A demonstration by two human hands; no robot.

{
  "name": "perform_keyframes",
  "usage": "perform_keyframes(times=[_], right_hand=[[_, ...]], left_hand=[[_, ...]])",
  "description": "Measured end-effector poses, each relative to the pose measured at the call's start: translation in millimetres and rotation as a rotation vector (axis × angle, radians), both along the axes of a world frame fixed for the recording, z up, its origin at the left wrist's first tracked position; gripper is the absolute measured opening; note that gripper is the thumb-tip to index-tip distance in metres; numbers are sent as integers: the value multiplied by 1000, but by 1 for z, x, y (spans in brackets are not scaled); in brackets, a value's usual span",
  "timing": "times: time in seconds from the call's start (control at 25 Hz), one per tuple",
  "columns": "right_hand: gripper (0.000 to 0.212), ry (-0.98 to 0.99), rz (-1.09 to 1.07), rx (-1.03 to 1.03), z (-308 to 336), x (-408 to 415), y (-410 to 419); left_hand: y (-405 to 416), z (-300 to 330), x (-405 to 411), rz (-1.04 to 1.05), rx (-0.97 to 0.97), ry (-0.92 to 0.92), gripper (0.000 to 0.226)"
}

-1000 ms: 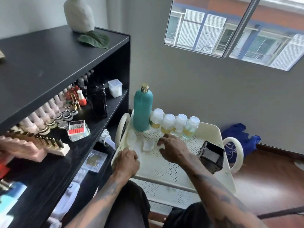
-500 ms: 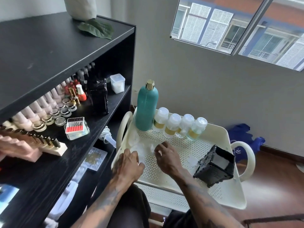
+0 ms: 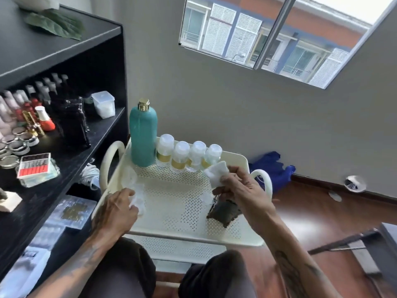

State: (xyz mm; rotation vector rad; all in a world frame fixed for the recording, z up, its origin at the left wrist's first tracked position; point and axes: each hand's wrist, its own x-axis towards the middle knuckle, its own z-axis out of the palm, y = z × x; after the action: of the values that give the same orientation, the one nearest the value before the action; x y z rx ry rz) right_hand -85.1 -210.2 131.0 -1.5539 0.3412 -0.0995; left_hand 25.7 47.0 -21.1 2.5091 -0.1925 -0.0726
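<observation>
A cream perforated cart tray (image 3: 171,203) stands in front of me. My right hand (image 3: 238,188) holds a few white cotton pads (image 3: 216,172) pinched in its fingers, raised above the tray's right side. Under that hand a black box (image 3: 223,211) lies tilted on the tray. My left hand (image 3: 117,209) rests at the tray's left front and grips other white pads (image 3: 137,194). More pads (image 3: 131,175) lie at the left rim.
A teal bottle (image 3: 142,134) and several small clear bottles (image 3: 182,154) stand along the tray's back edge. A black shelf unit (image 3: 64,147) with nail polish bottles is on the left. Blue cloth (image 3: 272,168) lies on the wooden floor by the wall.
My right hand has lifted off the tray with pads and moved right over the black box. My left hand stays at the left front on its pads. The camera has turned right.
</observation>
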Motion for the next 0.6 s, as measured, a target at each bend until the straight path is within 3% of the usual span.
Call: perform_keyframes(times=[0.12,0.24,0.32,0.4,0.48,0.6], right_hand=[[13,-104,-129,-283,21,-17,-33],[18,-285,-318,-1023,16,-21,-52],[17,-355,-296,-1406,1,-17,-49],[12,-291,-203,-1541,-19,-13,-43],[9,-148,-117,-1529,-35,-12,-43],[30,32,0,-1523,-48,-11,-49]], left_hand=[[0,-1,1,-5,-5,13,36],[0,0,0,-8,-24,18,31],[1,1,-1,-12,-27,11,28],[1,3,-2,3,-35,3,24],[1,5,-3,14,-54,-11,17],[-1,7,-5,10,-65,-11,16]])
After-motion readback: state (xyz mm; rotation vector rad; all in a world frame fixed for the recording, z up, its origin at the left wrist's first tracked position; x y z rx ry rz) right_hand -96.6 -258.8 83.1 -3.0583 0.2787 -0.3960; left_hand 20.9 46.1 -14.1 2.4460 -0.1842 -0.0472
